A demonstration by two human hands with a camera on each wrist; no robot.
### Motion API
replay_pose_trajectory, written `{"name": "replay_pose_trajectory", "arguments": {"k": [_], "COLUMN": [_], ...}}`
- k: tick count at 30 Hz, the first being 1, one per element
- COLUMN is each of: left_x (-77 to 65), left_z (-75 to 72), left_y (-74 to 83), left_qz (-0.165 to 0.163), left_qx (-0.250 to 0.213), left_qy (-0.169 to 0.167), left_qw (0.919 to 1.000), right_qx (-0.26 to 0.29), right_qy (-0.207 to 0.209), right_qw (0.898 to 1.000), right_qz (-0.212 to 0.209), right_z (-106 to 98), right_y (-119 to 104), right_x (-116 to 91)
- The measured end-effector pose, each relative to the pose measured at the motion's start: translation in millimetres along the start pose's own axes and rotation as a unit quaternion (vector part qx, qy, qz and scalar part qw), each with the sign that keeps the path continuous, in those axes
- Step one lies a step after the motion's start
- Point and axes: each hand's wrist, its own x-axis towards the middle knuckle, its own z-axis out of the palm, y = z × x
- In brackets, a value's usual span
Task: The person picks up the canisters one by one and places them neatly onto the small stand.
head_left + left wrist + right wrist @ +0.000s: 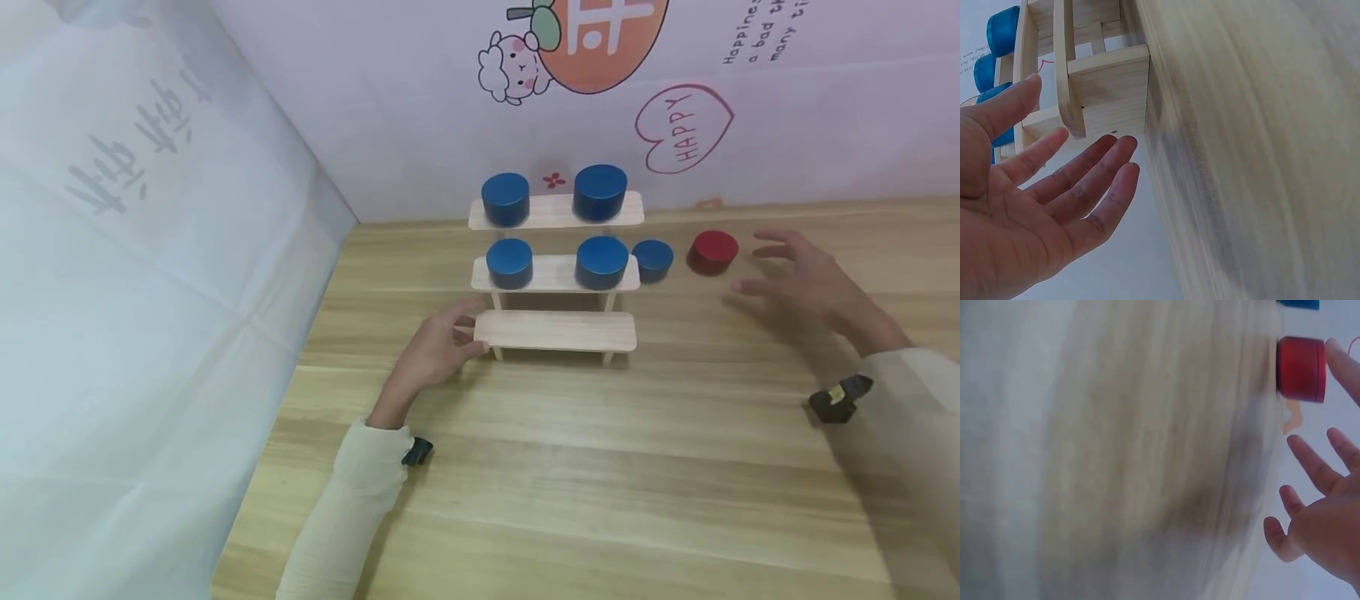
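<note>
A three-tier wooden stand [555, 331] stands on the table. Its top tier holds two blue round tins [600, 192], and its middle tier two more blue tins [510, 263]; the lowest tier is bare. My left hand [441, 343] is at the left end of that lowest tier, fingers spread and loosely bent. Whether it touches the wood I cannot tell. Right of the stand, a smaller blue tin [652, 260] and a red tin [712, 252] sit on the table. My right hand [813, 279] hovers just right of the red tin [1300, 369], fingers parted, holding nothing.
Behind the stand hangs a white printed cloth [420, 108] with cartoon drawings and lettering. Another white cloth [150, 333] borders the table on the left. Wood-grain tabletop [562, 467] stretches in front of the stand, between the two forearms.
</note>
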Motion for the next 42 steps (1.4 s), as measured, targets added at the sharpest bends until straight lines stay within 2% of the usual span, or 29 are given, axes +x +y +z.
{"name": "replay_pose_trajectory", "arguments": {"k": [9, 13, 19, 27, 35, 42], "left_x": [2.2, 3.1, 4.2, 2.1, -0.5, -1.1], "left_z": [3.5, 2.1, -0.9, -0.1, 1.9, 1.0], "left_y": [-3.7, -3.2, -2.7, -4.9, -4.9, -5.9], "left_qz": [-0.014, -0.017, -0.013, -0.017, -0.016, -0.018], "left_qx": [0.021, 0.030, 0.028, 0.026, 0.028, 0.034], "left_qy": [0.002, 0.004, 0.007, 0.007, 0.008, 0.007], "left_qw": [0.9997, 0.9994, 0.9995, 0.9995, 0.9995, 0.9992], "right_qx": [0.008, 0.013, -0.021, -0.006, -0.009, -0.004], "right_qy": [-0.003, 0.001, 0.008, 0.022, 0.039, 0.041], "right_qw": [1.000, 1.000, 1.000, 1.000, 0.999, 0.999], "right_qz": [-0.013, -0.017, -0.017, -0.020, -0.020, -0.020], "right_z": [0, 2, 1, 14, 18, 25], "right_y": [8, 3, -10, -11, -11, -25], "right_x": [17, 24, 33, 37, 29, 4]}}
